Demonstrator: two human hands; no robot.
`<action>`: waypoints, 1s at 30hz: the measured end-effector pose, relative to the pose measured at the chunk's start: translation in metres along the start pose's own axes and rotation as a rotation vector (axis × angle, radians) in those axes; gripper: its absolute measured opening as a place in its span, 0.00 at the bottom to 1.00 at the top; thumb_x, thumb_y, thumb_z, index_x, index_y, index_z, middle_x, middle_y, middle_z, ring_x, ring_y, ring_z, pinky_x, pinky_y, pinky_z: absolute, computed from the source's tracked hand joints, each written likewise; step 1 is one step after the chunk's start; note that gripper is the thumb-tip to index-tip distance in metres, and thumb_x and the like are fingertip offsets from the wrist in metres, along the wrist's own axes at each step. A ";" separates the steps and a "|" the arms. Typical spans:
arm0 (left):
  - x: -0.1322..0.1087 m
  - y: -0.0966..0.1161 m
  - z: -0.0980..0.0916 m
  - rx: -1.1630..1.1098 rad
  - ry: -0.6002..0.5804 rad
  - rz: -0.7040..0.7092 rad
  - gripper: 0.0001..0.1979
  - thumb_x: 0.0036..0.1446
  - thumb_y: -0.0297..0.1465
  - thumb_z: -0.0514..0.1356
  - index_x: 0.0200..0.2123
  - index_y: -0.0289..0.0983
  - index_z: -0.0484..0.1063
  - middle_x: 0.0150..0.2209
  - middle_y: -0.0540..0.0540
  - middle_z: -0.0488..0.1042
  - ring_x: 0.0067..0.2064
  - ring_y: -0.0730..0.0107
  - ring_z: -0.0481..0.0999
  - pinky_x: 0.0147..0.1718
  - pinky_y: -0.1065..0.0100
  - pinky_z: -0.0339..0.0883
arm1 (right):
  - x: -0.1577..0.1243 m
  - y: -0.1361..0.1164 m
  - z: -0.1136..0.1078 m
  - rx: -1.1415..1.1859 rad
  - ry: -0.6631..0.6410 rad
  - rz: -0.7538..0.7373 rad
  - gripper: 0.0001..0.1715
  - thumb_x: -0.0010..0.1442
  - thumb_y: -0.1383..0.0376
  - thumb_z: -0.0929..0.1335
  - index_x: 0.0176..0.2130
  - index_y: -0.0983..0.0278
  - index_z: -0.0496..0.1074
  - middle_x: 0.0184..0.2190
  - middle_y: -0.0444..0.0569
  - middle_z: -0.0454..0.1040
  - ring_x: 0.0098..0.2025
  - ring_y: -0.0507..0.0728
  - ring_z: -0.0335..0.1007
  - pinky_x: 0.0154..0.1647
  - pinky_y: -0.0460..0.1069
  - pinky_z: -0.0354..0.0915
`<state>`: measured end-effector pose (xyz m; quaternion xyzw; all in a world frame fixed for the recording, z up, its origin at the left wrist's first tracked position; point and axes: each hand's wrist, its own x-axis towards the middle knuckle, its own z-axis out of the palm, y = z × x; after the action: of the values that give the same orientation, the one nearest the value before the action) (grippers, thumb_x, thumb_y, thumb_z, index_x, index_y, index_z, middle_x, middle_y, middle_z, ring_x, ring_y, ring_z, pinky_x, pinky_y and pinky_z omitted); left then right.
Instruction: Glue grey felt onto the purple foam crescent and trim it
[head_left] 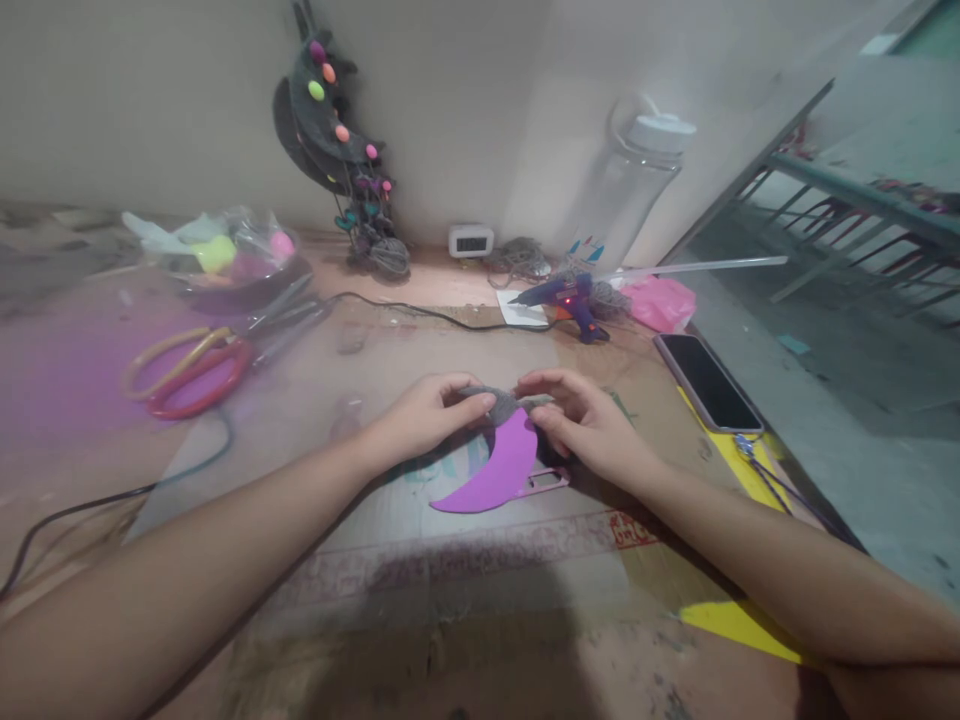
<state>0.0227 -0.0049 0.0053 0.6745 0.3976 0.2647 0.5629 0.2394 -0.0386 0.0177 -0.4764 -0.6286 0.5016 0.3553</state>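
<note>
Purple crescent (501, 465) — gray yarn (504, 404) (pinched) atop — sits between both hands (429, 415) (592, 420).

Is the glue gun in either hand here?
No, the glue gun sits on the table beyond the left hand and right hand, which are at the purple crescent.

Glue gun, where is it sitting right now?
In the head view, the glue gun sits right of centre, beyond the right hand, its nozzle over a white card, the clear bottle behind it.
</note>
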 end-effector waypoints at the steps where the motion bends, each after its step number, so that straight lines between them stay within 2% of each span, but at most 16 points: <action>1: 0.000 0.000 0.000 0.005 0.003 0.002 0.16 0.59 0.43 0.57 0.28 0.36 0.67 0.23 0.53 0.66 0.22 0.78 0.61 0.21 0.74 0.53 | 0.000 0.000 0.001 0.027 -0.024 0.026 0.19 0.57 0.60 0.68 0.48 0.60 0.65 0.41 0.46 0.73 0.18 0.43 0.57 0.16 0.43 0.55; 6: 0.000 -0.001 0.000 0.003 -0.007 -0.003 0.17 0.59 0.43 0.56 0.27 0.36 0.66 0.22 0.53 0.64 0.21 0.79 0.60 0.20 0.75 0.52 | 0.005 0.005 -0.002 0.000 -0.039 0.003 0.17 0.56 0.61 0.69 0.46 0.62 0.67 0.28 0.40 0.69 0.24 0.47 0.63 0.24 0.44 0.60; 10: 0.001 -0.001 0.000 -0.016 -0.022 -0.012 0.17 0.59 0.43 0.57 0.28 0.36 0.66 0.22 0.53 0.65 0.21 0.79 0.61 0.19 0.75 0.52 | 0.007 0.006 -0.009 -0.242 0.029 -0.067 0.08 0.57 0.62 0.69 0.37 0.63 0.73 0.30 0.44 0.71 0.31 0.51 0.66 0.33 0.48 0.62; 12: 0.000 -0.001 0.000 -0.014 -0.029 -0.014 0.17 0.59 0.44 0.57 0.28 0.36 0.66 0.21 0.53 0.65 0.21 0.79 0.61 0.19 0.75 0.53 | 0.008 0.005 -0.011 -0.332 0.047 -0.108 0.06 0.58 0.62 0.68 0.33 0.63 0.74 0.30 0.45 0.71 0.33 0.52 0.66 0.35 0.49 0.61; 15: -0.001 0.000 0.000 0.006 -0.050 -0.015 0.17 0.58 0.44 0.57 0.29 0.35 0.68 0.21 0.53 0.65 0.20 0.79 0.60 0.19 0.75 0.53 | 0.007 0.004 -0.010 -0.336 0.059 -0.139 0.09 0.59 0.61 0.67 0.31 0.63 0.74 0.28 0.45 0.71 0.32 0.52 0.66 0.35 0.49 0.61; 21: -0.001 0.002 -0.001 0.028 -0.114 0.007 0.17 0.59 0.44 0.56 0.29 0.35 0.69 0.23 0.51 0.68 0.22 0.77 0.64 0.20 0.75 0.56 | 0.007 0.005 -0.007 -0.183 0.072 -0.015 0.13 0.57 0.56 0.68 0.30 0.63 0.73 0.25 0.44 0.71 0.27 0.51 0.65 0.28 0.47 0.60; 30: -0.002 0.003 -0.002 0.027 -0.135 0.038 0.15 0.60 0.42 0.56 0.29 0.36 0.68 0.24 0.52 0.68 0.23 0.77 0.64 0.21 0.75 0.57 | 0.005 0.008 -0.005 -0.102 0.052 0.033 0.16 0.56 0.54 0.69 0.28 0.64 0.72 0.22 0.42 0.68 0.23 0.49 0.61 0.23 0.45 0.57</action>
<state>0.0211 -0.0054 0.0088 0.7056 0.3495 0.2239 0.5744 0.2441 -0.0321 0.0112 -0.5170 -0.6361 0.4620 0.3386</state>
